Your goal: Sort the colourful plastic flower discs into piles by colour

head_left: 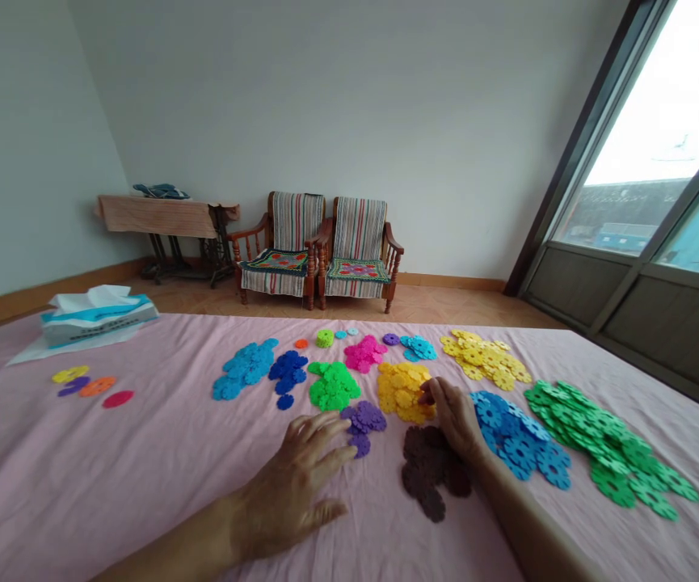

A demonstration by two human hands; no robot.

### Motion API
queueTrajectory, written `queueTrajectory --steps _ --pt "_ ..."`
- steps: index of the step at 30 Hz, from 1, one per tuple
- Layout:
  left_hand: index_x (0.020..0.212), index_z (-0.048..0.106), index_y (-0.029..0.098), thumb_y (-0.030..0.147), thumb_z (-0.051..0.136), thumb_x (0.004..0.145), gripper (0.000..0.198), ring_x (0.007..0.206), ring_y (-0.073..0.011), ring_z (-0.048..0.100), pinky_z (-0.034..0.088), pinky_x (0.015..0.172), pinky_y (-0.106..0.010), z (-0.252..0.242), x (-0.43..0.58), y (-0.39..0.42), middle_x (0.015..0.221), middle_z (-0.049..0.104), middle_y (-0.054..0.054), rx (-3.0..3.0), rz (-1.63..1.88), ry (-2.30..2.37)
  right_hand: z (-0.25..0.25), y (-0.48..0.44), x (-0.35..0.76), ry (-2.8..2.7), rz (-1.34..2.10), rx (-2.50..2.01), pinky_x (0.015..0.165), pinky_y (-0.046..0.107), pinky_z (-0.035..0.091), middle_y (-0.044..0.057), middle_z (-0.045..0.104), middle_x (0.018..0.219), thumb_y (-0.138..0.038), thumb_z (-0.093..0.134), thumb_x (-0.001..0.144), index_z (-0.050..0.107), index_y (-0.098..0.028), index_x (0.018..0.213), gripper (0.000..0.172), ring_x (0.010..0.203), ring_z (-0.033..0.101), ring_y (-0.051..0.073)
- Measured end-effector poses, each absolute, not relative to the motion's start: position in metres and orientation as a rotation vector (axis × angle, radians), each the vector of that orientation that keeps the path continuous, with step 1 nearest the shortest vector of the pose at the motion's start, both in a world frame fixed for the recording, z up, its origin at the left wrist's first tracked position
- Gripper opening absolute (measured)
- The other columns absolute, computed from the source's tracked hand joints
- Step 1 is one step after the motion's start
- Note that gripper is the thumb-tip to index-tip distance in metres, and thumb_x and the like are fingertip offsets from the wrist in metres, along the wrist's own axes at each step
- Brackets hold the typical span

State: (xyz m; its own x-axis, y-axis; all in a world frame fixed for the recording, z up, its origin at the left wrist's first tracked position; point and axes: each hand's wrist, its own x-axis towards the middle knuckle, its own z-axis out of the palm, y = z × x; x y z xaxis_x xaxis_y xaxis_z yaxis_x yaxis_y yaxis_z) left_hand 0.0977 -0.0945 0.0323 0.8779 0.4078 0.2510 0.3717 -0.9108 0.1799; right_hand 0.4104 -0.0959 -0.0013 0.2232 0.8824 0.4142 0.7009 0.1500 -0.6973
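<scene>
My left hand (301,477) hovers low over the pink cloth, fingers spread and holding nothing. Its fingertips are beside a small pile of purple snowflake discs (366,416). My right hand (455,416) reaches to the right edge of the yellow snowflake disc pile (402,386), fingers bent and drawn together. Whatever lies between those fingertips is hidden. Under the right wrist is a dark brown disc pile (427,465), with a blue disc pile (515,436) to its right. Bright green discs (332,386) lie just beyond my left fingers.
The pink cloth (173,485) also bears light blue discs (245,368), dark blue discs (288,368), pink discs (365,352), another yellow pile (486,358) and green discs (597,432). Several loose flat discs (98,386) and a tissue pack (98,319) are left. Two chairs (297,222) stand beyond.
</scene>
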Motion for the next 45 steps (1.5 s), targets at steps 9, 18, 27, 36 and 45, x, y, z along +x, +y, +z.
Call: queueTrajectory --steps 9,18,27,36,45 --pt "0.129 0.051 0.025 0.045 0.052 0.090 0.044 0.130 -0.0295 0.036 0.030 0.107 -0.048 0.026 0.093 -0.107 0.141 0.044 -0.008 2.799 0.489 0.602 0.002 -0.098 0.408 -1.478 0.283 -1.635 0.074 0.032 0.049 0.008 0.072 0.080 -0.059 0.025 0.092 0.063 -0.020 0.079 0.056 0.075 0.066 0.021" --pt "0.128 0.052 0.026 0.037 0.058 0.087 0.043 0.129 -0.0293 0.037 0.032 0.107 -0.046 0.025 0.093 -0.108 0.139 0.046 -0.007 2.765 0.518 0.607 -0.005 -0.095 0.412 -1.478 0.304 -1.615 0.073 0.033 0.050 0.007 0.071 0.076 -0.058 0.028 0.092 0.062 -0.020 0.083 0.052 0.073 0.066 0.021" --pt "0.127 0.052 0.024 0.035 0.057 0.086 0.043 0.124 -0.0287 0.042 0.034 0.104 -0.045 0.029 0.095 -0.110 0.130 0.052 -0.009 2.748 0.495 0.608 -0.001 -0.097 0.410 -1.509 0.263 -1.646 0.073 0.033 0.049 0.007 0.072 0.079 -0.060 0.027 0.091 0.061 -0.020 0.075 0.055 0.074 0.065 0.021" --pt "0.129 0.050 0.025 0.036 0.055 0.087 0.043 0.119 -0.0274 0.047 0.035 0.101 -0.044 0.024 0.094 -0.109 0.127 0.055 -0.009 2.739 0.513 0.597 0.001 -0.098 0.408 -1.506 0.242 -1.634 0.069 0.031 0.049 0.005 0.071 0.074 -0.060 0.028 0.091 0.060 -0.021 0.073 0.054 0.070 0.065 0.020" --pt "0.129 0.050 0.025 0.035 0.055 0.088 0.042 0.119 -0.0267 0.046 0.035 0.101 -0.043 0.025 0.094 -0.110 0.128 0.054 -0.008 2.757 0.490 0.605 0.006 -0.100 0.416 -1.559 -0.117 -1.721 0.080 0.035 0.044 0.008 0.070 0.080 -0.052 0.028 0.094 0.060 -0.021 0.074 0.048 0.080 0.063 0.022"
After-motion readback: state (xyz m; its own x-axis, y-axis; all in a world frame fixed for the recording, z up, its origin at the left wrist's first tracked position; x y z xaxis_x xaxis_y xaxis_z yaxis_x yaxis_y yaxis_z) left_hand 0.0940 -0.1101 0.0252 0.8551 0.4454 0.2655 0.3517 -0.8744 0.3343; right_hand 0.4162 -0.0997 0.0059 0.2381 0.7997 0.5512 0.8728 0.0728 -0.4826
